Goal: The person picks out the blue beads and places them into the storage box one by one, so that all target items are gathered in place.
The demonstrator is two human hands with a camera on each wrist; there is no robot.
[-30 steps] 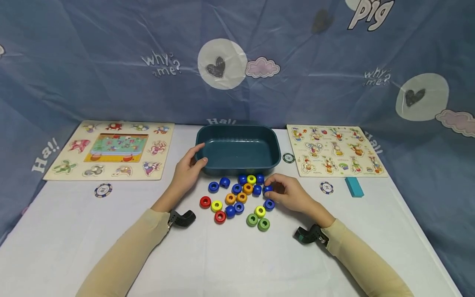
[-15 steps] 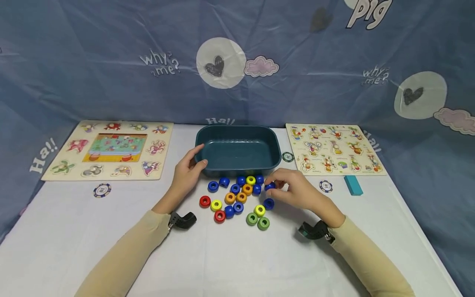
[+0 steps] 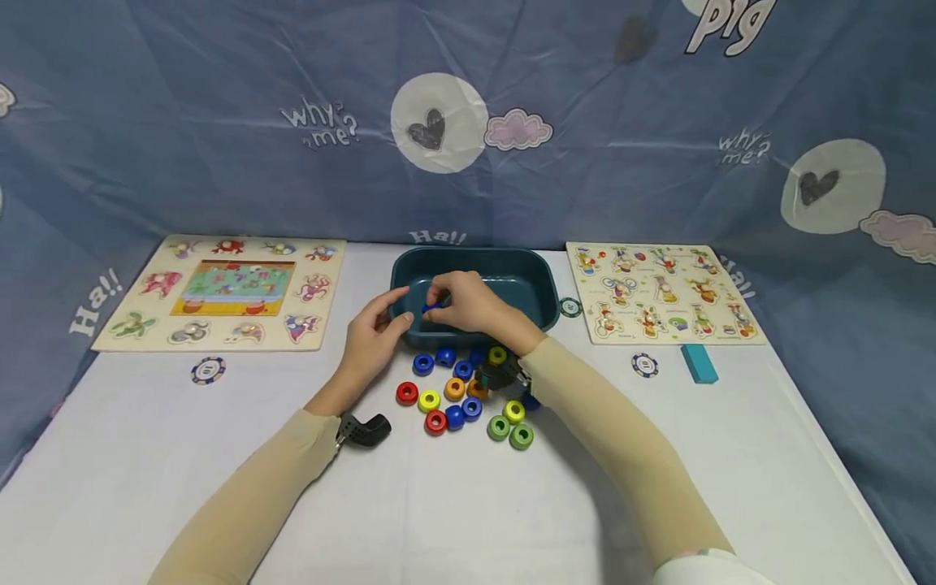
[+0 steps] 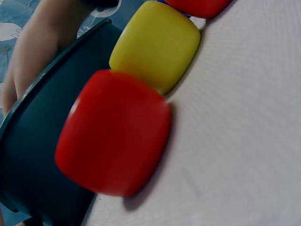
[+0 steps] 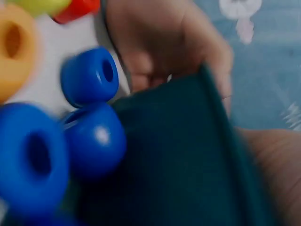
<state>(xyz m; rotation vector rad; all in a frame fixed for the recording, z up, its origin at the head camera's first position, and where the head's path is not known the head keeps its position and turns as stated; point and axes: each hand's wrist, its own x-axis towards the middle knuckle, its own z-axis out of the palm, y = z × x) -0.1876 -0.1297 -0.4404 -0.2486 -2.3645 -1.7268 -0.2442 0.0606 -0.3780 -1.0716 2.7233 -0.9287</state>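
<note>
Blue bead (image 3: 428, 308) pinched by R hand (image 3: 468, 303), fingers curled, at/over tray (image 3: 522, 292) beneath it. L hand (image 3: 371, 333) thumb & fingers spread at tray's L end, prob. steadying. Step looks like placing; next calls for loosening R pinch. Other beads (image 3: 455, 389) betw. forearms.

“why me?” (image 3: 319, 126), “Ha!!” (image 3: 437, 237), “pig” (image 3: 731, 26), on backdrop (image 3: 621, 183)
</note>
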